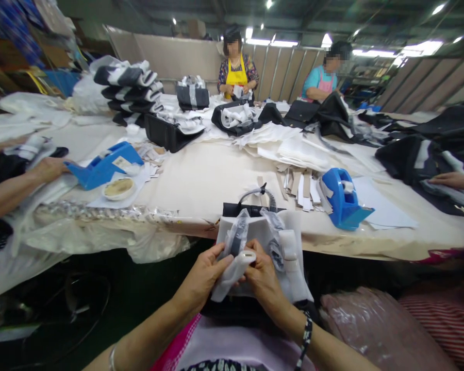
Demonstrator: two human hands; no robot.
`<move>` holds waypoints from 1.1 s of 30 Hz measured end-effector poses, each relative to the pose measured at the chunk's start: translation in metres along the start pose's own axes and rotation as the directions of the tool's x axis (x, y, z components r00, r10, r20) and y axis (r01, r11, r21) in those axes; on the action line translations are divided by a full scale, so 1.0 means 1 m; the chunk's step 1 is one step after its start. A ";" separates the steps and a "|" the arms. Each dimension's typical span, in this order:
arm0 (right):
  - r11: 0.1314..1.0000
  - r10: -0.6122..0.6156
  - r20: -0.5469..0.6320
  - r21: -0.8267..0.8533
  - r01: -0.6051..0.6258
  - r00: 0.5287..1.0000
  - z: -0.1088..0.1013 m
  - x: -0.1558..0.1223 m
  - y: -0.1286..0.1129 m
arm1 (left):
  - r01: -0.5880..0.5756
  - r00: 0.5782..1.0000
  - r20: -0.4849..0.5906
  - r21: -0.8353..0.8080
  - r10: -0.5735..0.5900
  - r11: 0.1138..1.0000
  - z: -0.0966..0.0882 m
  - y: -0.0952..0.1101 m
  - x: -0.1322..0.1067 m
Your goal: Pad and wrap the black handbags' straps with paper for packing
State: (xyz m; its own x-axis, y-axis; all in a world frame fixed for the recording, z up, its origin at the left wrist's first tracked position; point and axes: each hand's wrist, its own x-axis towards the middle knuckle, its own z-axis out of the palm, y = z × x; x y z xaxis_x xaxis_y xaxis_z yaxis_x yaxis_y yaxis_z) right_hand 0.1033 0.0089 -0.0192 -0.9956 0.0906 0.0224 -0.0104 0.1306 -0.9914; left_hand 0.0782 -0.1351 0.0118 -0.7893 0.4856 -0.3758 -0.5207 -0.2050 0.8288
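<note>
A black handbag [255, 210] stands against the near table edge, its front covered by white wrapping [292, 268]. Its handles are wrapped in clear plastic and white foam. My left hand [203, 275] and my right hand [262, 275] meet in front of the bag, both closed on a white foam-wrapped strap [234, 270]. My left fingers pinch its lower side, while my right fingers hold its upper end. A beaded bracelet sits on my right wrist.
A blue tape dispenser [342, 198] stands right of the bag beside paper strips [297, 185]. Another blue dispenser [102, 165] and a small dish [118, 188] lie left. Other people's hands [48, 167] work at both sides; two people sit across among piled bags.
</note>
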 end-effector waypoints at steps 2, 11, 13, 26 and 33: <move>0.999 -0.015 0.025 -0.037 0.016 1.000 0.000 -0.001 -0.001 | 0.000 1.000 0.021 0.033 -0.001 0.999 0.002 -0.001 0.002; 0.995 -0.020 0.046 -0.100 0.025 0.999 -0.018 -0.018 -0.019 | -0.062 0.998 -0.029 0.021 0.063 0.998 0.001 -0.008 0.008; 0.997 -0.052 0.005 -0.057 0.053 0.999 -0.021 -0.025 -0.028 | -0.096 0.995 -0.021 -0.019 0.095 0.995 0.002 -0.008 0.008; 0.982 -0.096 0.015 -0.161 0.097 0.995 -0.019 0.003 -0.053 | -0.056 0.998 0.029 -0.070 0.059 0.996 -0.011 -0.002 0.005; 0.983 -0.064 0.005 -0.170 0.064 0.998 -0.017 0.018 -0.044 | 0.026 0.999 0.035 -0.020 -0.025 0.999 -0.015 0.002 0.007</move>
State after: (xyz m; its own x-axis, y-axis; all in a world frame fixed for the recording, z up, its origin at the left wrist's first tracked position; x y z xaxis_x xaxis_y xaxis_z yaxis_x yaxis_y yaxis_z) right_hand 0.0870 0.0221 0.0270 -0.9934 0.0776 0.0850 -0.0578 0.3023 -0.9515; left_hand 0.0671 -0.1446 0.0048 -0.7642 0.5198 -0.3818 -0.5471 -0.2091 0.8105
